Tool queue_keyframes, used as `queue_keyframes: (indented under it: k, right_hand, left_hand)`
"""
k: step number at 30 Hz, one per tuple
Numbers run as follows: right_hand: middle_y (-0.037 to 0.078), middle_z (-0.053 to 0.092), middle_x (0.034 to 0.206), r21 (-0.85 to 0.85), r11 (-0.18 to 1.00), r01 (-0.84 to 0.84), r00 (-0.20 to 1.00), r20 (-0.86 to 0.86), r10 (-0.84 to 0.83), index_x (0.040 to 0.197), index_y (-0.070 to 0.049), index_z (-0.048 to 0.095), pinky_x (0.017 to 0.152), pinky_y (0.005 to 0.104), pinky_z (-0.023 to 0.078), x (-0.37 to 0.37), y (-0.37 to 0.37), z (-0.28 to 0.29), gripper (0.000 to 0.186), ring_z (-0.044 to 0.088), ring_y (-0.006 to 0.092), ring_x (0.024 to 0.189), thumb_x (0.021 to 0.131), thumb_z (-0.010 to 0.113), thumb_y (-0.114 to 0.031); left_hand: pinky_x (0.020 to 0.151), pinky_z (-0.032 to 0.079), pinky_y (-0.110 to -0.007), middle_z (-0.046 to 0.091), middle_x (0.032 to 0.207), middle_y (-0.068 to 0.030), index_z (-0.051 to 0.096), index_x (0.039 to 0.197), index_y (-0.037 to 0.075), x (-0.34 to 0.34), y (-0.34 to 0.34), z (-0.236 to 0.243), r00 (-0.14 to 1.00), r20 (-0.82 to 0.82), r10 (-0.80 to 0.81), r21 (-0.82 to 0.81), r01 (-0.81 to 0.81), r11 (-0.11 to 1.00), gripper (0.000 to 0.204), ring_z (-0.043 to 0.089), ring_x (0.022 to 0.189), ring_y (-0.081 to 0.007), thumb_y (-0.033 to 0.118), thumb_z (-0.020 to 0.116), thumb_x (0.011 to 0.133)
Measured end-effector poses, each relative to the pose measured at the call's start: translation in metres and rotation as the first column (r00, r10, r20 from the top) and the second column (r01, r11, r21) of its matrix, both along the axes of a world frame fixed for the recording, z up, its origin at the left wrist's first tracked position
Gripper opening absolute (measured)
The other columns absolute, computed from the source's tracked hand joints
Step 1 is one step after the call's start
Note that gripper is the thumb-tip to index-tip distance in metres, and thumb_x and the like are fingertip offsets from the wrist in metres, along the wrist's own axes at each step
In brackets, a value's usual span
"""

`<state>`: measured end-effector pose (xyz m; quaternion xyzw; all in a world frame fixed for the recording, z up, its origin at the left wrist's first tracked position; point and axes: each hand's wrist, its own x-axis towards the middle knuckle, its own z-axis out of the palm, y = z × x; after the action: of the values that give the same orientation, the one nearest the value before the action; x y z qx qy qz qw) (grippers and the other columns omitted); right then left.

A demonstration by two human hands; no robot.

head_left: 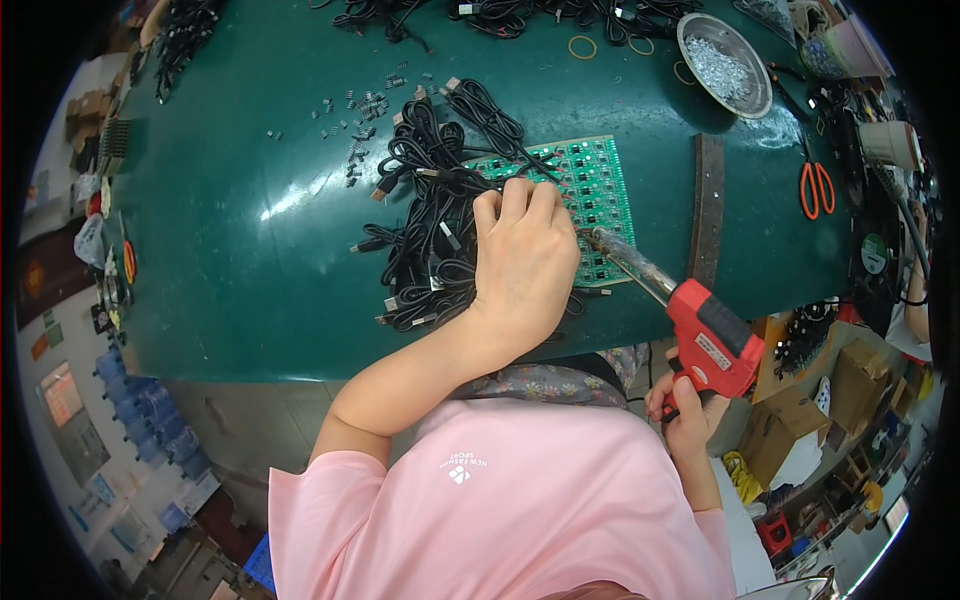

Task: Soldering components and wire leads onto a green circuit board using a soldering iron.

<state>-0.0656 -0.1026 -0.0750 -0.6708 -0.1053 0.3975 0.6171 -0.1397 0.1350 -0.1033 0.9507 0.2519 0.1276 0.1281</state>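
My left hand (524, 262) is curled over black coiled cables (420, 160) at the left side of a green circuit board panel (600, 180); its fingertips are closed near the board, and what they hold is hidden. My right hand (688, 412) grips a red and black soldering gun (712, 335) by its handle. The gun's long metal tip reaches the board just right of my left hand's fingers. More cable bundles with silver plugs lie around and under my left hand.
Small black components (365, 105) are scattered at the back left. A metal bowl of small silver pieces (720, 68), a dark bar (705, 210) and orange-handled scissors (815, 188) lie on the right. Cable piles (500, 15) line the far edge of the green table (230, 280).
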Motion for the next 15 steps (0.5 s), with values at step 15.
queue_keyframes:
  k: [15]
  right_hand:
    - [0.008,0.056,0.059,0.070,0.994,0.079,0.997,0.003,-0.080,0.117,0.009,0.048,0.043,0.0249,0.039,-0.001,0.002,0.008,0.034,0.050,0.0120,0.048,0.091,0.054,-0.013]
  left_hand:
    - [0.084,0.036,-0.041,0.058,0.093,-0.0069,0.064,0.079,0.002,0.001,-0.001,-0.001,1.000,-0.025,-0.013,0.036,0.014,0.999,0.009,0.052,0.097,-0.0259,0.007,0.068,0.072]
